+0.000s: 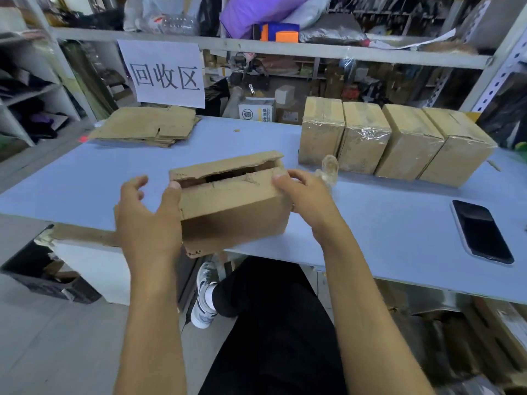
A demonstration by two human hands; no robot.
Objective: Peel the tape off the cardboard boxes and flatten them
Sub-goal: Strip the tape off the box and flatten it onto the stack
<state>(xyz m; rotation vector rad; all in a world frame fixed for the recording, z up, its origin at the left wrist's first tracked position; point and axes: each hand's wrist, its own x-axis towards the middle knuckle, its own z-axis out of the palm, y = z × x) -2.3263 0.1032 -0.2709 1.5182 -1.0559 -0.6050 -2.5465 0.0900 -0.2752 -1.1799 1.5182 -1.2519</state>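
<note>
Between the two hands, at the near edge of the blue table [370, 212], sits a brown cardboard box [231, 206], partly overhanging the edge, its top flaps parted along a dark slit and its surface scuffed where tape has come away. The left hand [145, 215] holds the box's left end, with the thumb pressed against the upper corner and the other fingers spread loosely and lifted off the cardboard. The right hand [305, 195] grips the right end, its fingers curled over the top edge of the near flap. Just beyond the right hand, touching the table, lies a crumpled wad of clear peeled tape [329, 169]. Farther out past that hand stand four sealed boxes [393, 138] in a row, side by side and touching, each still wrapped with glossy clear tape. Well beyond the left hand, at the far side of the table, lies a stack of flattened cardboard [148, 126]. Above that stack a white paper sign [164, 74] with three large black characters hangs from the shelf rail. Off to the right of the right hand, near the table's front edge, a dark smartphone [480, 232] lies face up. Below the hands, under the table edge, a white sneaker [204, 295] and dark trousers show.
</note>
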